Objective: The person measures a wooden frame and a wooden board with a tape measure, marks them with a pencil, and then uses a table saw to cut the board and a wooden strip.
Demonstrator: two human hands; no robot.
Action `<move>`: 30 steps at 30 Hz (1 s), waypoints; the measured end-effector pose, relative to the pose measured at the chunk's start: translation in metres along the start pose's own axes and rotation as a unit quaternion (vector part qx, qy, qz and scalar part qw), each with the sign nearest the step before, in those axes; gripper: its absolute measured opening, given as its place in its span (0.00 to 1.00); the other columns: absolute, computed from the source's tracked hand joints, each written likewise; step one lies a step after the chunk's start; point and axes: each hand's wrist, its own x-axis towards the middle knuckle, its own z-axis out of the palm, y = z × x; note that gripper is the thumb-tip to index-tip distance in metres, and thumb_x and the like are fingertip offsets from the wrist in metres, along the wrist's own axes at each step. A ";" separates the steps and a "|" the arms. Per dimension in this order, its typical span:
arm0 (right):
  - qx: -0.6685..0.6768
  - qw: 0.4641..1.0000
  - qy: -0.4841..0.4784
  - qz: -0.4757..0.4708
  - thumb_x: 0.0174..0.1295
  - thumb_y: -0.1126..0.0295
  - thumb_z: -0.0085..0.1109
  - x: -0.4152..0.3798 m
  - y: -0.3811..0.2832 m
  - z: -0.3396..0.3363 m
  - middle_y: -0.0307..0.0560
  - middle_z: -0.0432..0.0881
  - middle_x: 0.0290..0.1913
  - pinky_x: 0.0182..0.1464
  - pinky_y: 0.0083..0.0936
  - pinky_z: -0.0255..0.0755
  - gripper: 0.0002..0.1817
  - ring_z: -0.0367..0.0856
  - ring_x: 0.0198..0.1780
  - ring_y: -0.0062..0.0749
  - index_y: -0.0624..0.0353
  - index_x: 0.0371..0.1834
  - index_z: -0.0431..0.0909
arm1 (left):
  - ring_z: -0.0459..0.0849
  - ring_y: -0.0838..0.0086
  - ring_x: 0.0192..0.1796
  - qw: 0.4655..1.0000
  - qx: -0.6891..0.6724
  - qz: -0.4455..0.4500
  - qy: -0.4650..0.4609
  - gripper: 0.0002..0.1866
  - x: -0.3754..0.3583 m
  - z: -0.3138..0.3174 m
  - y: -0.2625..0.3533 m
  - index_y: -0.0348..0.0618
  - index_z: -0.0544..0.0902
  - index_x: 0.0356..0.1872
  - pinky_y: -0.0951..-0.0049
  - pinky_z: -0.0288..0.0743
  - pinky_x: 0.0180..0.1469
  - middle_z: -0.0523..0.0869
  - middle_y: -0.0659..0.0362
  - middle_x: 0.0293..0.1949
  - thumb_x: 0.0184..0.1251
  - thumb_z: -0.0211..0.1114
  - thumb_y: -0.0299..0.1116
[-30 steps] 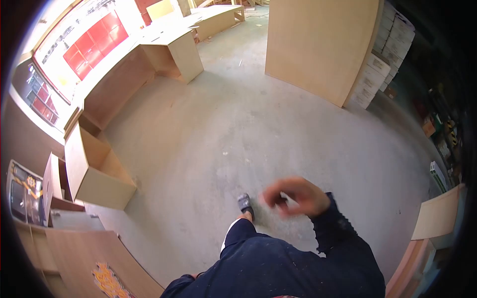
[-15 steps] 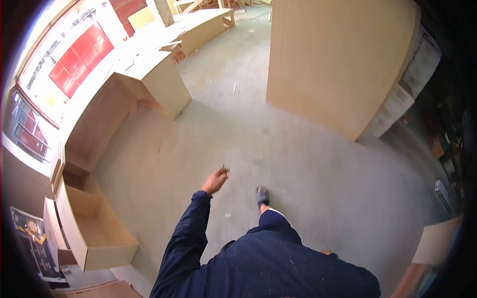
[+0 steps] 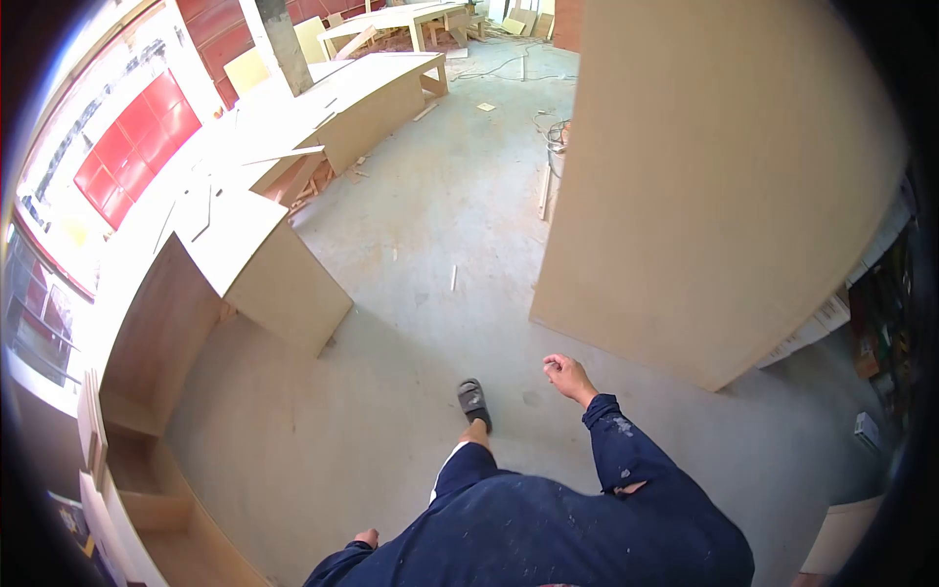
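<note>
My right hand (image 3: 569,379) swings out ahead of my body, above the grey floor (image 3: 421,333) and near the lower edge of a tall plywood panel (image 3: 714,196). Its fingers are loosely curled with a small gap by the thumb, and I make out no object in it. Only a bit of my left hand (image 3: 367,537) shows beside my dark blue top (image 3: 548,533); its fingers and anything in them are hidden. One foot in a grey sandal (image 3: 472,399) is stepping forward between the two hands.
Along the left runs a row of plywood cabinets (image 3: 284,279) with boards on top. Wood strips (image 3: 454,278) and scraps lie on the floor, with cables (image 3: 556,137) beside the panel. A worktable (image 3: 391,18) stands at the back. White boxes (image 3: 812,328) are at the right.
I have walked forward, so the panel and cabinets look nearer. My left hand, which held a small dark thing out front, has swung back; my right hand has come forward.
</note>
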 end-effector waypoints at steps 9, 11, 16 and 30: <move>0.093 0.988 -0.106 0.059 0.63 0.69 0.56 0.203 -0.043 -0.001 0.40 0.83 0.29 0.34 0.22 0.76 0.13 0.81 0.29 0.22 0.64 0.47 0.80 | 0.80 0.47 0.53 0.980 -0.136 0.139 0.044 0.22 0.380 -0.357 0.284 0.36 0.82 0.46 0.57 0.73 0.55 0.82 0.39 0.48 0.63 0.55 0.45; 0.167 0.980 -0.040 0.102 0.64 0.71 0.56 0.254 -0.064 -0.013 0.40 0.83 0.30 0.34 0.20 0.75 0.12 0.80 0.30 0.20 0.65 0.47 0.79 | 0.80 0.51 0.56 0.956 -0.164 0.228 0.089 0.24 0.409 -0.461 0.402 0.37 0.81 0.51 0.61 0.72 0.58 0.83 0.42 0.49 0.62 0.56 0.46; 0.264 0.953 -0.026 0.146 0.66 0.71 0.54 0.427 -0.087 -0.037 0.39 0.82 0.33 0.35 0.19 0.74 0.11 0.79 0.31 0.19 0.62 0.48 0.79 | 0.82 0.52 0.53 0.918 -0.157 0.363 0.036 0.24 0.470 -0.626 0.590 0.40 0.75 0.56 0.63 0.74 0.56 0.84 0.44 0.48 0.63 0.60 0.45; 0.037 0.948 -0.301 -0.101 0.64 0.58 0.59 0.940 -0.221 -0.033 0.49 0.84 0.36 0.40 0.31 0.74 0.17 0.81 0.34 0.34 0.61 0.46 0.79 | 0.83 0.48 0.47 0.913 -0.157 0.376 -0.008 0.32 0.697 -0.892 0.739 0.41 0.64 0.64 0.58 0.75 0.49 0.83 0.40 0.42 0.65 0.63 0.46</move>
